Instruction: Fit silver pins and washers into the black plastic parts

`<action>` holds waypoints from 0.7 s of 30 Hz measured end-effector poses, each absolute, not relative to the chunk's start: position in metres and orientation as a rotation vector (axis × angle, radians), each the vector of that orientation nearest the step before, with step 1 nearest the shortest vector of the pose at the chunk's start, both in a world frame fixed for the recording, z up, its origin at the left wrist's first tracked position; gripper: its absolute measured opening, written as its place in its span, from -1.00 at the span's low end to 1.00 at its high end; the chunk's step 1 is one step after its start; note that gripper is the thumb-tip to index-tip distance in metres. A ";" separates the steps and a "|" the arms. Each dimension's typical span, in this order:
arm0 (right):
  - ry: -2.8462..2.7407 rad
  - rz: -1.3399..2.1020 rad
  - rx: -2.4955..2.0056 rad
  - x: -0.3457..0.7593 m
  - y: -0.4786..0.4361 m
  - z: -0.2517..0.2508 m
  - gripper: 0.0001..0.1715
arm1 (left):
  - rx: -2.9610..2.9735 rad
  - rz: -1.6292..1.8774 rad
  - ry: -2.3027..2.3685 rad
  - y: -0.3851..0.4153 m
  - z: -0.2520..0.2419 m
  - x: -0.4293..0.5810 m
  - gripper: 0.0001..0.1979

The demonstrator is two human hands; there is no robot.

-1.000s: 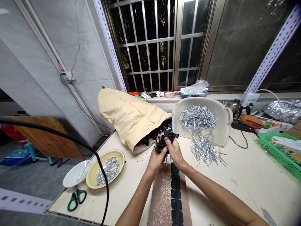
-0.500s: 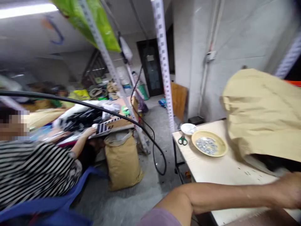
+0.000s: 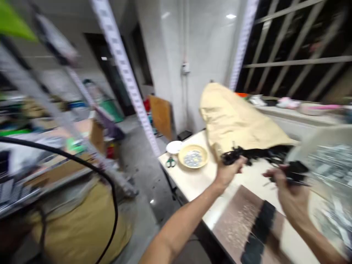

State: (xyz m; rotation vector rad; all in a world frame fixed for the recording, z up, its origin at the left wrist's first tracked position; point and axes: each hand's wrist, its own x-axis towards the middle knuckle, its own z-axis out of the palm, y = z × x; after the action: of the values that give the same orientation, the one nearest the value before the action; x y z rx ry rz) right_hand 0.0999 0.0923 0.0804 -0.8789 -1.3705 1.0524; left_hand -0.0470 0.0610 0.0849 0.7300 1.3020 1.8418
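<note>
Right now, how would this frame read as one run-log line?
left hand: black parts held | right hand: black piece held | tan sack: on table | view: blurred

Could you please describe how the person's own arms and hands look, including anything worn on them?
The left grip and right grip are human hands, with no gloves. The tapering left forearm and right forearm are uncovered: no sleeve, watch or bracelet shows. Blur hides finer details.

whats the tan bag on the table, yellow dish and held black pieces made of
Tan bag: probably matte paper, from its dull surface and folds. Yellow dish: perhaps smooth plastic or enamelled metal; even colour fits both. Black pieces: possibly plastic, uniformly dark; blur hides the finish.
</note>
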 end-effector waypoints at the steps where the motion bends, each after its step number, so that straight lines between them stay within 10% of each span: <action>1: -1.389 1.022 -0.891 0.109 0.095 0.078 -0.63 | 0.760 1.855 1.283 0.064 0.086 -0.046 -0.57; 21: -1.457 0.850 -0.893 0.143 0.106 0.055 -0.63 | 1.080 1.821 1.290 0.091 0.089 -0.046 -0.68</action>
State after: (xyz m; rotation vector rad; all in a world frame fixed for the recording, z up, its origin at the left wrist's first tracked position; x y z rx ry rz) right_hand 0.1434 0.1060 0.0554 -0.8929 -1.4572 0.8499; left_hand -0.0459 0.0909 0.0889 1.0797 1.2902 1.8212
